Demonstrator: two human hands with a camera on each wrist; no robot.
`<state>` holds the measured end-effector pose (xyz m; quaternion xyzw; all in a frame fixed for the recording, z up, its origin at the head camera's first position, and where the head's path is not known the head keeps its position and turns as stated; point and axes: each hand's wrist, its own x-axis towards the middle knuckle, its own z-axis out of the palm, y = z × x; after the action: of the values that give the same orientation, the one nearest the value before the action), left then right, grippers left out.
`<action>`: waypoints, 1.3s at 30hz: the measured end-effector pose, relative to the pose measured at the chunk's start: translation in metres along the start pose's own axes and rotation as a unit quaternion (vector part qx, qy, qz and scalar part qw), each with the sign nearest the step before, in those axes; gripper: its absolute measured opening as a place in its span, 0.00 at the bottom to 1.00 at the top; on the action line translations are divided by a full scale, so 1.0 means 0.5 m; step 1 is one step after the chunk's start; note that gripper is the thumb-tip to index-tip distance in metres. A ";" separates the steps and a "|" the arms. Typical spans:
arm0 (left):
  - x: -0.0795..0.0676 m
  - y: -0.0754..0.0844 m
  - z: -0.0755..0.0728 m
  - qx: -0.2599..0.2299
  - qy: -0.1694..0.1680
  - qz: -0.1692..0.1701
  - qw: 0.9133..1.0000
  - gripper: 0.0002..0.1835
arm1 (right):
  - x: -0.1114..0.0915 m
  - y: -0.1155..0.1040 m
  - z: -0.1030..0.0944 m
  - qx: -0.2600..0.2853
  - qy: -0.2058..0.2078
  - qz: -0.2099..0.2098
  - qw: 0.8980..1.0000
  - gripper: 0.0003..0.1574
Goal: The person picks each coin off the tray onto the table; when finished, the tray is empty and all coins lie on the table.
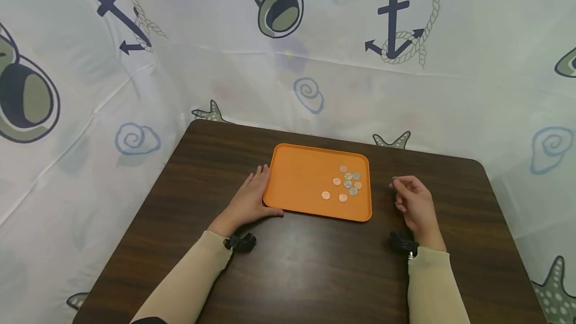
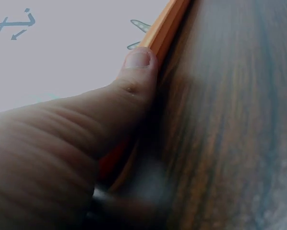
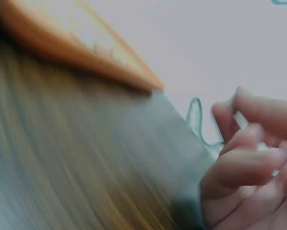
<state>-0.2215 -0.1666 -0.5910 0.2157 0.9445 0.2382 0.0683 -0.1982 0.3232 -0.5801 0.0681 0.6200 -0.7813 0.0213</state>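
Note:
An orange tray (image 1: 294, 176) lies on the dark wooden table. Several copper-coloured coins (image 1: 336, 181) and silver-coloured coins (image 1: 353, 191) are spread over its right half. My left hand (image 1: 252, 196) rests at the tray's near left corner, fingers straight along the left side and thumb against the front rim. In the left wrist view the thumb (image 2: 136, 72) touches the tray's edge. Right of the tray, my right hand (image 1: 416, 206) pinches a small coin (image 1: 395, 178) between thumb and fingertips, mostly hidden. The right wrist view is blurred and does not show the coin clearly.
The table's (image 1: 292, 264) bare wood extends in front of the tray and to both sides. Behind it and at both sides hangs a white curtain (image 1: 252, 79) printed with anchors, shells and starfish. Each wrist wears a black camera strap (image 1: 243, 243).

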 end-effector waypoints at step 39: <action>-0.002 0.012 0.000 -0.004 0.010 -0.005 1.000 0.76 | 0.032 -0.009 0.029 -0.291 0.139 0.047 0.945 0.29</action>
<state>-0.2183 -0.1625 -0.5883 0.2083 0.9453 0.2436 0.0608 -0.2157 0.3112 -0.5746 0.1955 0.8135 -0.5476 -0.0095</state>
